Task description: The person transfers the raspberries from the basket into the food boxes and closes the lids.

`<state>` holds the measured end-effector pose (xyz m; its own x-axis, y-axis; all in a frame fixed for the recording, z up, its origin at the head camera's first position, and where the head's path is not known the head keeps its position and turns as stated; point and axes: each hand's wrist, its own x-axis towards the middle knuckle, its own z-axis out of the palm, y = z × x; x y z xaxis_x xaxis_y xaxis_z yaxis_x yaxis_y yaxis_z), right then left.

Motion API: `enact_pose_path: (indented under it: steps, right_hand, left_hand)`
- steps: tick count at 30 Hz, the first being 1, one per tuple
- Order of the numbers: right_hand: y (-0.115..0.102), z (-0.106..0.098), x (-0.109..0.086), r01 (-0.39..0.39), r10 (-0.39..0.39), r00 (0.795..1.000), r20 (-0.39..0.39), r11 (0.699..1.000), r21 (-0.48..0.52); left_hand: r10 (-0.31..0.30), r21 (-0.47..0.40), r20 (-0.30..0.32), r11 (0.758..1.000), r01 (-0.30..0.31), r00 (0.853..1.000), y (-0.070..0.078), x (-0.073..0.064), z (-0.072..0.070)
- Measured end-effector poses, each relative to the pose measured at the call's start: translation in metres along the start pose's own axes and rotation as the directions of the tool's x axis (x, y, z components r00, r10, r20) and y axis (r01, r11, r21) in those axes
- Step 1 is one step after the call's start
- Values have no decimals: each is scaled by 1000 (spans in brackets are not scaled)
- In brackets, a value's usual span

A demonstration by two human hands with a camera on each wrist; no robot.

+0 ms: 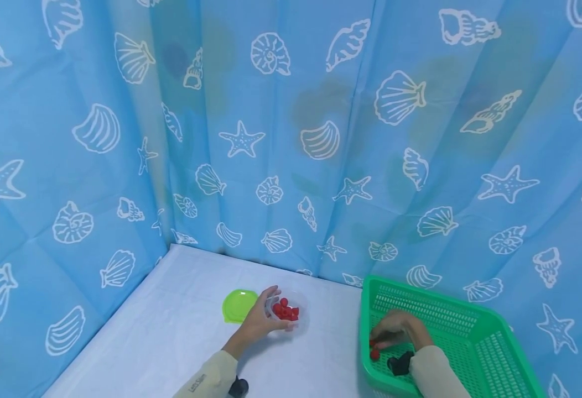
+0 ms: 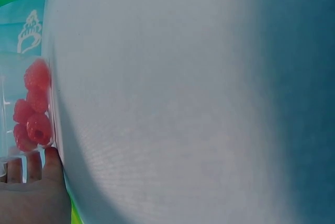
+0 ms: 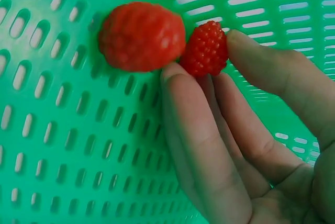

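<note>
On the white table [image 1: 171, 331] stands a small clear container [image 1: 287, 310] with several red raspberries [image 2: 34, 106] inside. My left hand [image 1: 266, 318] curls around its near-left side, fingertips [image 2: 51, 161] against the wall. My right hand [image 1: 395, 330] is inside the green basket [image 1: 475, 318], near its left wall. In the right wrist view its thumb and fingers [image 3: 183, 103] pinch a small red raspberry [image 3: 207, 48]. A larger smooth red fruit [image 3: 141, 35] lies on the basket floor [image 3: 63, 130], touching that raspberry.
A lime-green lid [image 1: 238, 304] lies flat just left of the container. Blue shell-print curtains [image 1: 291, 138] close off the back and left of the table. The basket's tall slotted walls surround my right hand.
</note>
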<state>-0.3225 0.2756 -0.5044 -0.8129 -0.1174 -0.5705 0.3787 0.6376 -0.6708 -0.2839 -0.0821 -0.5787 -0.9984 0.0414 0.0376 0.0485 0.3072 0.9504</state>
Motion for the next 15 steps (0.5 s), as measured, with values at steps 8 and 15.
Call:
enact_pose_path:
  steps: [8, 15]
  right_hand:
    - [1, 1, -1, 26, -26, 999, 45, 1000, -3]
    - [1, -3, -3, 85, -85, 991, 100, 996, 5]
  left_hand:
    - [4, -9, 0, 1000, -4, 1000, 0, 0, 0]
    - [5, -6, -2, 1000, -5, 1000, 1, -1, 0]
